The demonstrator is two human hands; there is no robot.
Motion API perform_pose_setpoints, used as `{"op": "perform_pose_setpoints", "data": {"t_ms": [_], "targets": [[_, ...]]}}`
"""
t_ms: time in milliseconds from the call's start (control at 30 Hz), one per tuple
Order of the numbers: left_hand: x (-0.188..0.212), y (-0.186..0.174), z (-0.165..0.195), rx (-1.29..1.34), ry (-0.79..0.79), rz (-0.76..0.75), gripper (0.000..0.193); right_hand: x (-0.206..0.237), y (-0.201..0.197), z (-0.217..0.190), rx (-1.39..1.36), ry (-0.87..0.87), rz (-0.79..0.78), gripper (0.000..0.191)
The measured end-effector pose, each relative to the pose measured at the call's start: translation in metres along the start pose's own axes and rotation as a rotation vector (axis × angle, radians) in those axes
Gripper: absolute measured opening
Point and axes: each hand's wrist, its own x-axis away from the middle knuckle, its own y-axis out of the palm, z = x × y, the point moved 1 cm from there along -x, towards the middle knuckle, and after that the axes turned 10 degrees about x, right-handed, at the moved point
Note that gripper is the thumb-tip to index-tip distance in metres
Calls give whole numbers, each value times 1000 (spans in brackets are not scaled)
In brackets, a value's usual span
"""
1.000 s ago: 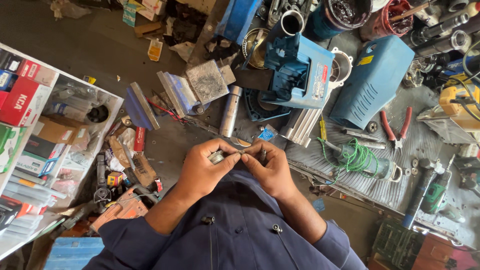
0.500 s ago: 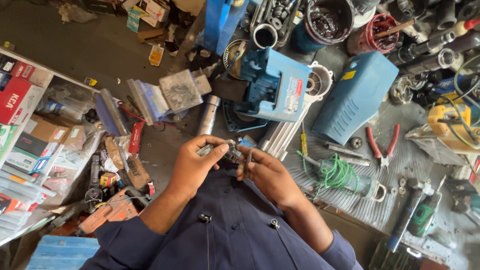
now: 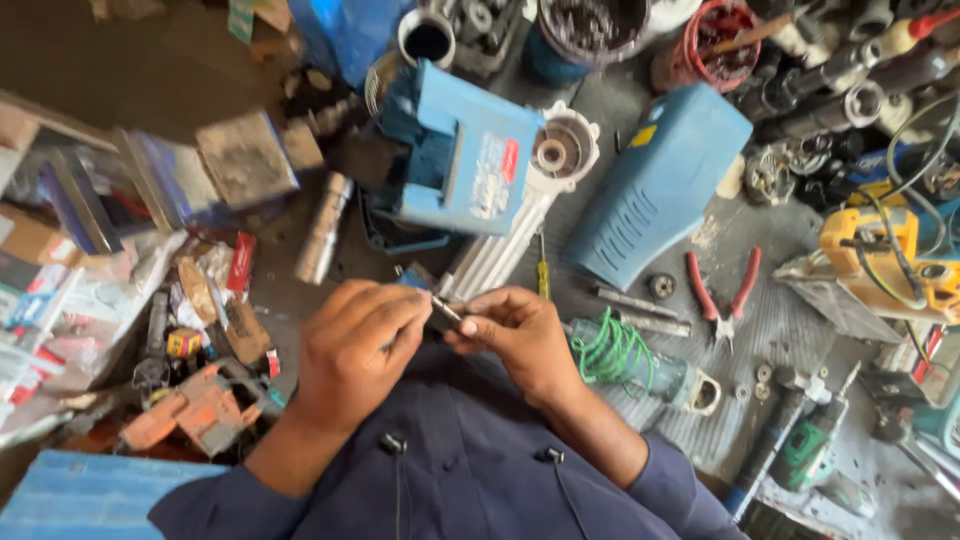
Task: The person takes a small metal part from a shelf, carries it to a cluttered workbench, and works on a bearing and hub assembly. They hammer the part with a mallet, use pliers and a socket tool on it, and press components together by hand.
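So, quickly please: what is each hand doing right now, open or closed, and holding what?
Left hand: closed, fingers pinching a small metal part.
Right hand: closed, gripping the same part's other end.

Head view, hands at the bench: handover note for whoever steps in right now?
Left hand: pinching one end of a small metal part.
Right hand: grip on the other end, both held over the lap.
Nearby: blue motor housing ahead, blue cover to its right, red-handled pliers and green wire coil on the right.
Done: part is in hand.
Left: cannot tell what the fingers are doing to it; too small.
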Motion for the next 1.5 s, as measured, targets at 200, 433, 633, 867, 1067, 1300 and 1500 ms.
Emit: {"op": "perform_pose_setpoints", "data": {"t_ms": [200,433,633,867,1067,1300,1500], "targets": [[-2,9,16,-171,161,-53,25,8,-10,-6,-39,-126,-178,30],[12,21,21,-161,118,-81,25,1,-20,9,-135,-9,-138,33],[23,35,18,-37,2,52,24,7,-16,12,-16,-122,-62,32],[25,37,12,24,15,-33,30,7,-21,10,-51,-56,-95,29],[45,34,-8,484,-453,168,24,8,-22,13,-61,-60,-96,25],[59,36,-41,1561,-678,362,46,17,-5,7,231,-365,-81,22],[67,36,-31,1241,-560,134,63,18,4,5,333,-380,-43,24]]}}
